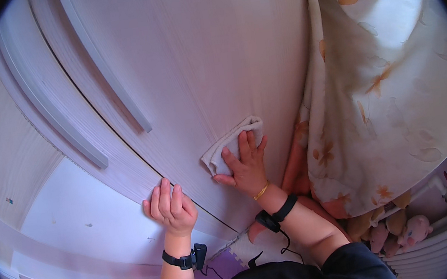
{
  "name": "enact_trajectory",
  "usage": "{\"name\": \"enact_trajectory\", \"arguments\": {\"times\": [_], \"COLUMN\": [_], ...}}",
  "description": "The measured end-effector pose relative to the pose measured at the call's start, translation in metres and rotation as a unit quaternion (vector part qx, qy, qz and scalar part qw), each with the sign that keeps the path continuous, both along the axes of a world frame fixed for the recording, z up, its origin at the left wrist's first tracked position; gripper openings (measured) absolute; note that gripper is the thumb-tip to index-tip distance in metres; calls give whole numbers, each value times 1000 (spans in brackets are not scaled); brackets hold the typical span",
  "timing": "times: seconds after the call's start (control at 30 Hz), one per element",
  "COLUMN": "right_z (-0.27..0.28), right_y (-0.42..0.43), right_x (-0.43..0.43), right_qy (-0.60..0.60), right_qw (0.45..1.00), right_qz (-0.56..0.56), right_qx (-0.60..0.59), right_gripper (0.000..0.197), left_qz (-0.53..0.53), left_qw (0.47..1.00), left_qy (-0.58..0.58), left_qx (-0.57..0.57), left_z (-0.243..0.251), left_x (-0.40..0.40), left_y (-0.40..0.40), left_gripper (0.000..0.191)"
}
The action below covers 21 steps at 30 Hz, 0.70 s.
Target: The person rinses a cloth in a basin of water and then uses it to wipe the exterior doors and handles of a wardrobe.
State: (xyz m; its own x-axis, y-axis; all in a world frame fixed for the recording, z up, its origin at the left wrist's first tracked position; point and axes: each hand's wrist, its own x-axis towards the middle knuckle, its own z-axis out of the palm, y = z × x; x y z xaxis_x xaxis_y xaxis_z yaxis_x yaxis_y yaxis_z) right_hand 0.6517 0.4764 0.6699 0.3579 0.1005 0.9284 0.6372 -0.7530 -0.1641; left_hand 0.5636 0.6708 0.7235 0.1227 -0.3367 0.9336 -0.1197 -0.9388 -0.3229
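Note:
My right hand [248,168] lies spread over a folded light-coloured cloth [224,147], pressing it to a pale wood-grain cabinet door [214,65]. Its thumb is at the cloth's lower edge. Farther left, my left hand [172,210] has loosely bent fingers and holds nothing that I can see. The fingertips are at the dark seam [124,149] between two door panels; whether they press on the surface is hard to tell. Long grey handles stand on either side of the seam, the right handle [110,69] and the left handle [51,102].
A curtain with orange flowers [355,123] hangs close on the right. Below it are plush toys [414,231] by a white radiator [426,259] and pipes. Purple foam matting [218,269] covers some floor. Black wrist straps with cables sit on both wrists.

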Motion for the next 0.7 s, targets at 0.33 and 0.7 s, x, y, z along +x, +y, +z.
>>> {"name": "enact_trajectory", "arguments": {"times": [0.33,0.7], "right_z": [47,52], "right_y": [1,-13], "right_x": [8,9], "right_qy": [3,29], "right_qw": [1000,1000], "right_qz": [-14,-8], "right_qx": [15,1], "right_gripper": [77,75], "left_qz": [-8,0], "left_qw": [1000,1000], "left_qy": [-1,-4], "left_qx": [-2,-12], "left_z": [4,-2], "left_x": [8,5], "left_y": [-2,-1], "left_gripper": [33,32]}}
